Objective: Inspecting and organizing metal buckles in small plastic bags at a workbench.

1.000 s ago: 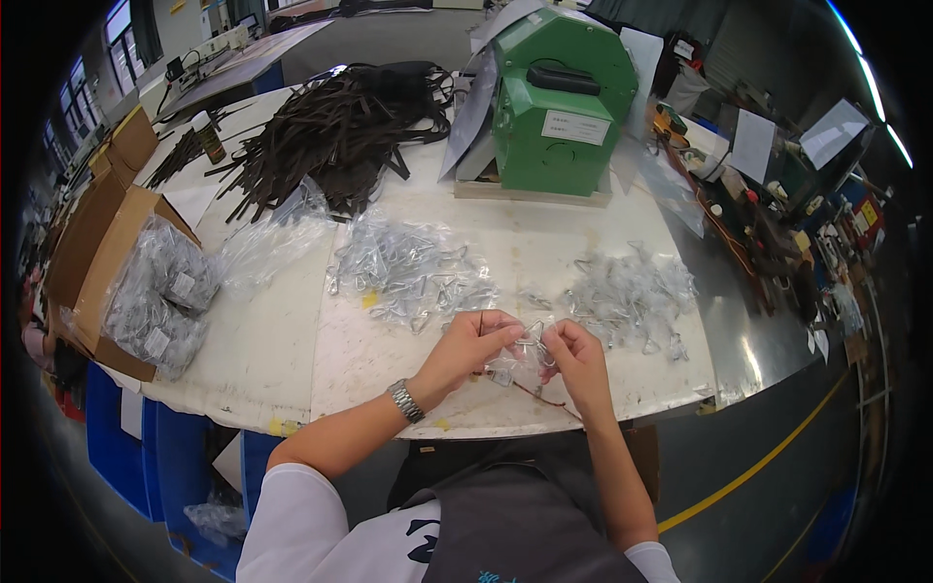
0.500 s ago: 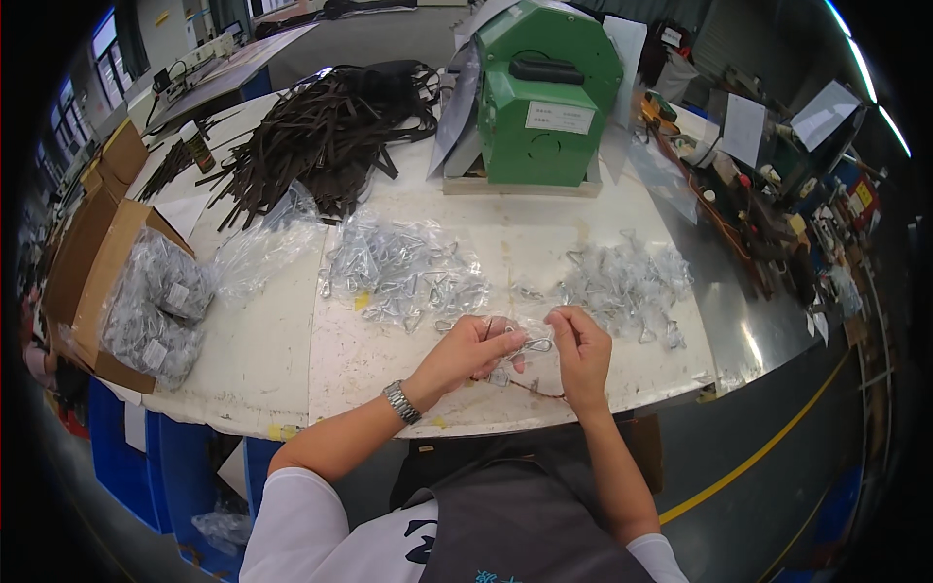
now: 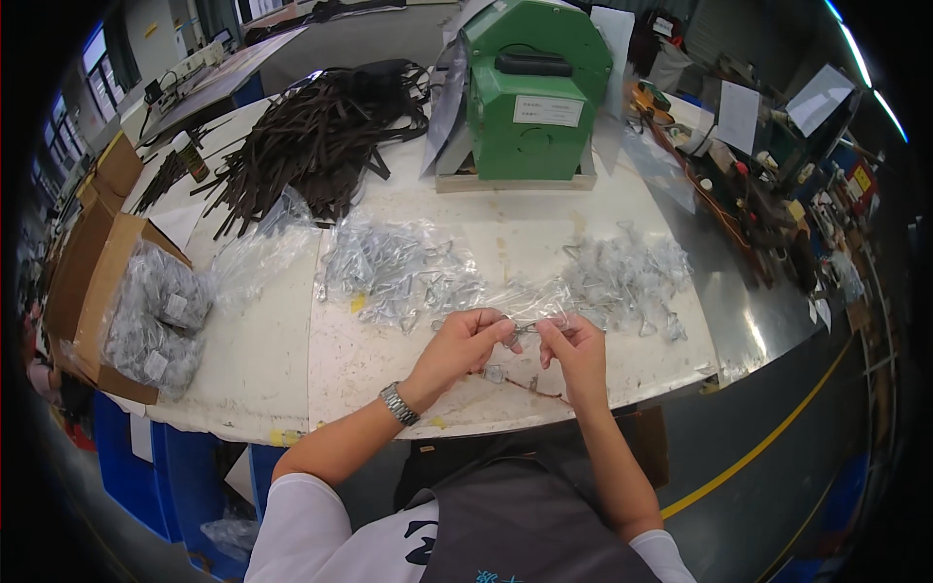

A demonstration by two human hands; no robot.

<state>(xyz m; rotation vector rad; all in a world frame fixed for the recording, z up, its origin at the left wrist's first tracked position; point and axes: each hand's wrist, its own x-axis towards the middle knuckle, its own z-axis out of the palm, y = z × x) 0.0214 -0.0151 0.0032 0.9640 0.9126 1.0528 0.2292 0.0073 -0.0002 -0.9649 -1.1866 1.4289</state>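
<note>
- Both hands meet just above the near edge of the worktop: the left hand and the right hand each pinch one end of a small clear plastic bag stretched between their fingertips.
- What the bag holds is too small to tell; a small metal piece seems to show at the fingertips.
- A wristwatch sits on the left wrist.
- Just beyond the left hand lies a heap of small metal clips in clear bags; a second heap of metal clips lies just beyond the right hand.
- Farther back stand a green machine and a pile of dark straps.
- At the worktop's left edge an open cardboard box holds filled plastic bags.
</note>
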